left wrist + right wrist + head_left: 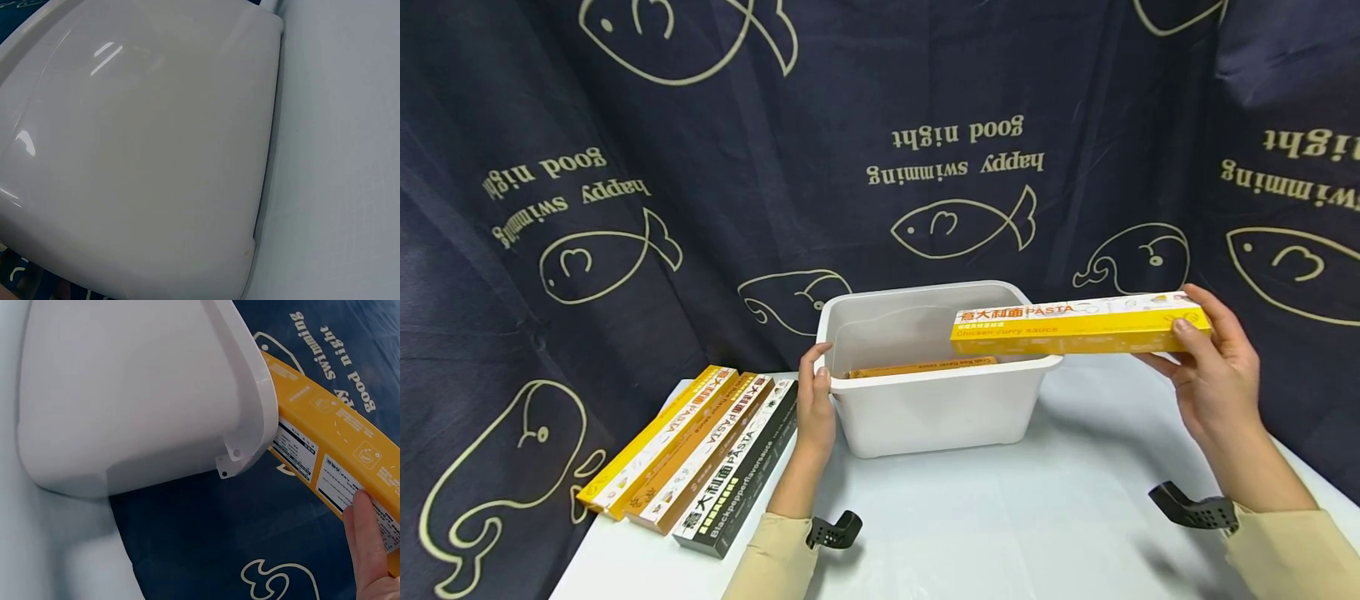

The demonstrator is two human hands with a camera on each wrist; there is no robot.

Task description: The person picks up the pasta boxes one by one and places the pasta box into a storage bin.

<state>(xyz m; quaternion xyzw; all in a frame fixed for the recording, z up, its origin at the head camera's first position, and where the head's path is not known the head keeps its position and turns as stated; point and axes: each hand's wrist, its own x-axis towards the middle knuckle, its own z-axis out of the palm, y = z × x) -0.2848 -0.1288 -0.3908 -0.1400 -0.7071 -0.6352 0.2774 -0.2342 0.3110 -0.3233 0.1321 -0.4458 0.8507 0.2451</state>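
Note:
A long yellow-and-white pasta box (1075,325), labelled chicken curry sauce, is held level by its right end in my right hand (1217,367). Its left end reaches over the right rim of a white plastic bin (932,417). My left hand (815,408) grips the bin's left rim. Inside the bin lies an orange pasta box (925,367), mostly hidden by the front wall. In the right wrist view, the fingers (369,531) lie against the printed underside of the yellow box (337,419). Only the bin's outer wall (150,144) fills most of the left wrist view.
Left of the bin, a yellow pasta box (662,442), a brown pasta box (700,458) and a black pasta box (737,475) lie side by side on the white table (970,525). A dark blue curtain (820,167) with fish drawings hangs behind.

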